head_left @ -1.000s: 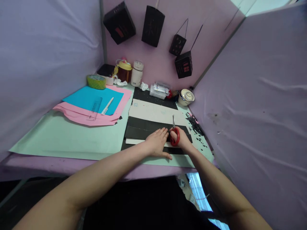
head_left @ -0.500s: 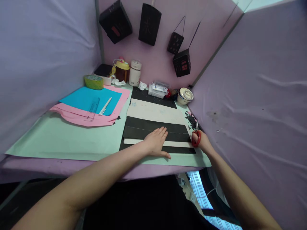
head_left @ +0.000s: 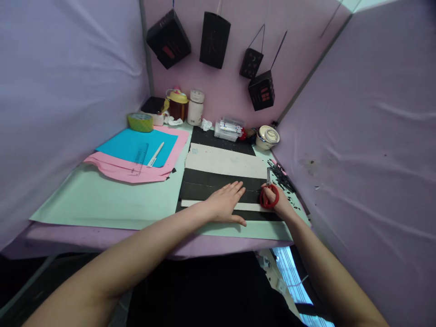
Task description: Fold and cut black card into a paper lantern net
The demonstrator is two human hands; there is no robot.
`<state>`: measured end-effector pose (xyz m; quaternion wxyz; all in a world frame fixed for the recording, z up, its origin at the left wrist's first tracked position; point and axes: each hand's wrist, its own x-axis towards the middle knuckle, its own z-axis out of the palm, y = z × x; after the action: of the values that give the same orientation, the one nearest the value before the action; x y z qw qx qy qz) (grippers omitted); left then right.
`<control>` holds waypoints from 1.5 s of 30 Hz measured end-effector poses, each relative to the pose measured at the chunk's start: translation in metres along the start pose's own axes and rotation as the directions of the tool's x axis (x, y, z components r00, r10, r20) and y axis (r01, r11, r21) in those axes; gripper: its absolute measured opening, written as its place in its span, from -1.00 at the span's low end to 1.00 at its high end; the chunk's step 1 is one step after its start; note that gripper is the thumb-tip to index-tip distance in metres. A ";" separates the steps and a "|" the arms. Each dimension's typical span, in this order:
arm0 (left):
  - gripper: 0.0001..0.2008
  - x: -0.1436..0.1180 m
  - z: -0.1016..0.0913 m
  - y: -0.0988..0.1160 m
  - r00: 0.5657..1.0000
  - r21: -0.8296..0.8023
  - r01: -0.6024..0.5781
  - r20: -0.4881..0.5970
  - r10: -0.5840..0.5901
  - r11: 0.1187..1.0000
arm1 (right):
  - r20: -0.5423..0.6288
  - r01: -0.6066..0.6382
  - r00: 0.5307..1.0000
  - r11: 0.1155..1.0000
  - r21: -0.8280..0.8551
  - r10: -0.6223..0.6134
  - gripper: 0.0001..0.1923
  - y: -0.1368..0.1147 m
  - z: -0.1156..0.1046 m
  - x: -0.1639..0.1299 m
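Observation:
My left hand (head_left: 225, 203) lies flat, fingers spread, on a black paper sheet (head_left: 211, 184) at the front of the table. My right hand (head_left: 276, 203) grips red-handled scissors (head_left: 269, 194), blades pointing away from me, at the right end of that black sheet. A white strip (head_left: 250, 206) runs across the black paper between my hands. A cream sheet (head_left: 225, 161) lies just behind the black one.
Black paper scraps (head_left: 281, 180) are piled by the right wall. To the left lie pink and blue paper (head_left: 134, 145) with a clear ruler (head_left: 139, 156) and a pen (head_left: 155, 154). Tape roll (head_left: 140, 121), bottles, marker box (head_left: 227, 129) and tin (head_left: 267, 137) line the back. Black lanterns (head_left: 260, 90) hang above.
My right hand carried the scissors from beside my left hand out to the sheet's right edge, then came slightly back in. My left hand stayed flat on the black paper.

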<state>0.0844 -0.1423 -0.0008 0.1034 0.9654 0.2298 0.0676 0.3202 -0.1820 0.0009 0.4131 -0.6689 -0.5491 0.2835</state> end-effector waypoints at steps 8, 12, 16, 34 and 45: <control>-0.03 -0.053 -0.018 -0.033 0.997 0.060 0.019 0.079 -0.024 0.998 | 0.047 -0.024 0.999 0.999 0.036 0.022 -0.69 0.002 -0.005 0.000; -0.03 -0.058 -0.011 -0.038 0.997 0.047 0.036 0.072 -0.040 0.998 | 0.046 0.002 0.999 1.000 0.002 -0.003 -0.71 -0.003 0.002 0.000; -0.03 -0.056 -0.011 -0.036 0.995 0.031 0.048 0.081 -0.051 0.998 | 0.089 0.028 0.995 0.999 0.034 -0.031 -0.71 -0.013 0.024 -0.002; -0.03 -0.058 -0.005 -0.039 1.000 0.024 0.025 0.004 -0.025 0.999 | 0.188 0.124 0.975 0.992 -0.002 -0.121 -0.82 -0.057 0.086 -0.009; -0.02 -0.059 -0.007 -0.039 0.999 -0.009 0.034 0.021 -0.033 0.999 | -0.022 0.003 1.000 0.977 -0.215 -0.008 -0.79 -0.012 0.000 -0.005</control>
<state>0.0143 -0.1343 -0.0082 0.1116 0.9615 0.2445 0.0568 0.3131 -0.1862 0.0105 0.3451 -0.7114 -0.5736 0.2138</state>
